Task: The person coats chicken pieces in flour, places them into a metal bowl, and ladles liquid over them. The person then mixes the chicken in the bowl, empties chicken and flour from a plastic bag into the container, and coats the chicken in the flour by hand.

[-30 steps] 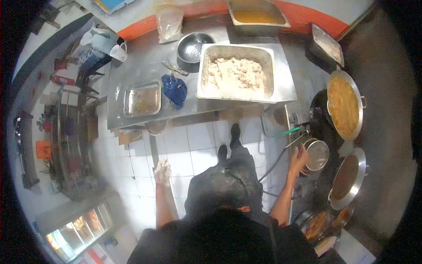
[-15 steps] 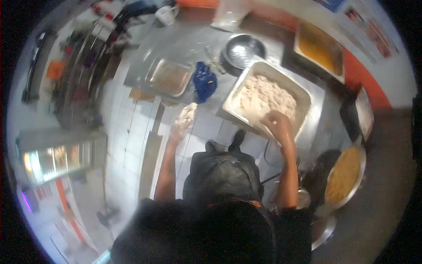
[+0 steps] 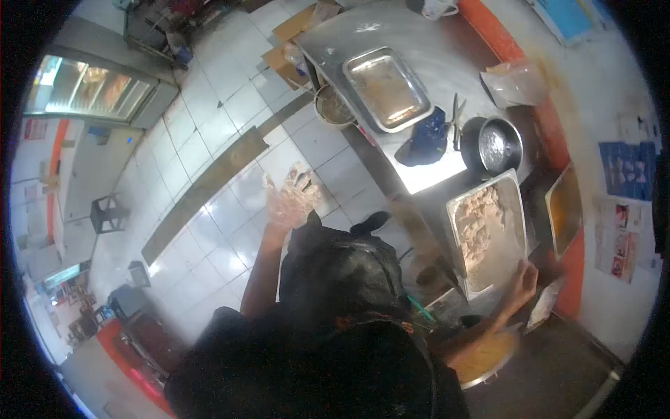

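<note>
My left hand (image 3: 293, 199) is raised over the floor left of the counter, its spread fingers caked with pale, floury coating. It holds nothing. My right hand (image 3: 522, 281) is at the near right corner of a deep metal pan (image 3: 521, 209), fingers curled at its rim. Inside the pan, lumpy pale floury pieces (image 3: 479, 222) are heaped along the left side, and the right side looks smoother and greyer. What the pieces are under the coating I cannot tell.
On the steel counter are a shallow metal tray (image 3: 387, 91), a crumpled dark blue bag (image 3: 426, 140), tongs (image 3: 457, 122) and a round metal bowl (image 3: 500, 145). A pan of yellow contents (image 3: 564, 209) stands by the wall. Another yellow-filled bowl (image 3: 485, 356) is below my right arm.
The view has turned, shifting the counter to the right. My right hand has moved from above the pan's contents to its rim. My left hand's fingers have spread.
</note>
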`<state>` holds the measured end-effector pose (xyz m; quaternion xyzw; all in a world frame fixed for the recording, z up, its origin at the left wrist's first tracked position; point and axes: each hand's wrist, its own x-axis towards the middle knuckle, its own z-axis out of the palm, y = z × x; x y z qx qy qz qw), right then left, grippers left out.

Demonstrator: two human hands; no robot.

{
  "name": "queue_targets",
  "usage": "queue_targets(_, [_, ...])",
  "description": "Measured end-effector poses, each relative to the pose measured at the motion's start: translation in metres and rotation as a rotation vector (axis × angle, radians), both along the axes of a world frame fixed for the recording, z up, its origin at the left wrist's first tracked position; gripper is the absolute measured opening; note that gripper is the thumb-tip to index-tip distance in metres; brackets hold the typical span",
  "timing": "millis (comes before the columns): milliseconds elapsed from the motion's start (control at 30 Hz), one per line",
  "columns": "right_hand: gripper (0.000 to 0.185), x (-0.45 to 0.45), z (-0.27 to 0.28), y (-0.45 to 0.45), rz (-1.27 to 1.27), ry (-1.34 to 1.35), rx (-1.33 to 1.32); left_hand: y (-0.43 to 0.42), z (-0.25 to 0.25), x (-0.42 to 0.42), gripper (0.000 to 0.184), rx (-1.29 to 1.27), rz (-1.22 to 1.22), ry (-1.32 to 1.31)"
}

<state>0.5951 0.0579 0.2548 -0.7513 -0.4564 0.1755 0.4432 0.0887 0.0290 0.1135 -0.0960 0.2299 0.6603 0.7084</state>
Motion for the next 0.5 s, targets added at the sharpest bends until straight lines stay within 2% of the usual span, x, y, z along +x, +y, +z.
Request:
queue_targets(33, [0.016,-0.005,-0.004,-0.002,0.007,-0.024,0.000,0.000,-0.009,-0.015,0.083,0.000,0.007,-0.024])
queue_targets(100, [0.018,-0.030,-0.006,-0.002,0.149,-0.575,-0.298,0.003,-0.034,-0.051,0.078,0.011,0.043,0.069])
queue_targets(167, [0.018,-0.114,0.004,0.006,0.122,-0.643,-0.197,0.012,-0.056,-0.085,0.073,0.172,-0.143,1.032])
queue_targets(233, [0.018,-0.198,-0.007,0.026,0.081,-0.408,0.009,0.027,-0.073,-0.123,0.071,0.119,-0.188,1.173])
queue_targets(267, [0.021,-0.252,-0.022,0.038,0.175,-0.193,-0.117,0.036,-0.087,-0.139,0.071,0.103,-0.206,1.212])
queue_targets(300, [0.024,-0.312,-0.039,0.055,0.415,-0.230,-0.281,0.043,-0.108,-0.149,0.071,0.105,-0.118,1.162])
queue_targets(333, [0.028,-0.363,-0.085,0.066,0.586,0.330,-0.364,0.050,-0.123,-0.162,0.070,0.095,-0.076,1.138])
queue_targets(367, [0.036,-0.426,-0.109,0.077,0.925,-0.010,-0.497,0.057,-0.138,-0.175,0.070,0.086,-0.034,1.115])
queue_targets(400, [0.043,-0.475,-0.156,0.070,1.118,-0.116,-0.333,0.065,-0.145,-0.181,0.070,0.049,-0.154,1.382])
queue_targets(433, [0.046,-0.521,-0.176,0.070,1.203,-0.074,-0.429,0.074,-0.153,-0.189,0.070,0.058,-0.008,0.620])
queue_targets(467, [0.041,-0.554,-0.198,0.064,1.224,-0.049,-0.346,0.083,-0.162,-0.198,0.070,-0.045,0.229,-0.123])
queue_targets(500, [0.037,-0.581,-0.227,0.069,1.245,-0.022,-0.243,0.092,-0.185,-0.207,0.070,0.051,0.230,-0.210])
